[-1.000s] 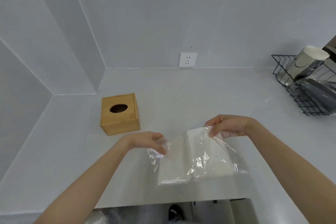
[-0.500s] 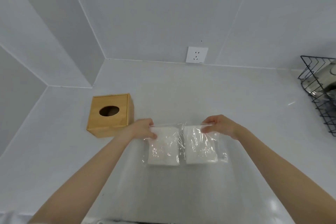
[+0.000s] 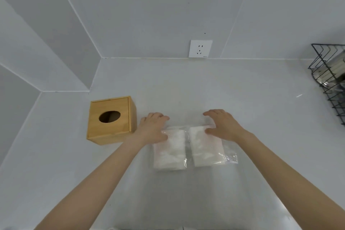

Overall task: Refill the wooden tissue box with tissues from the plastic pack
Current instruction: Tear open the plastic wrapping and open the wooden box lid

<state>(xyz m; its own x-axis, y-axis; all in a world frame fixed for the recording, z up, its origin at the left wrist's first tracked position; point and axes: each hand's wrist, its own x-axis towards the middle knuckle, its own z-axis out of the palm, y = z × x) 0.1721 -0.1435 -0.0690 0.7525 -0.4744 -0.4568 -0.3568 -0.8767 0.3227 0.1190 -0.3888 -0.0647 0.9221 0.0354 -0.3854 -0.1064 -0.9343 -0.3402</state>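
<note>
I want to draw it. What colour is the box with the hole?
Honey-yellow wood, the tissue box, seen in the head view.

Plastic pack [image 3: 194,147] now lying flat on the table [image 3: 242,99], no longer lifted, left hand [image 3: 154,129] and right hand [image 3: 221,125] spread over its far edge, pinches released

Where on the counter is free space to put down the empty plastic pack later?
Bare counter lies between the plastic pack and the socket, and in front of the wooden tissue box. It is crowded by the wire rack at the right edge.
</note>
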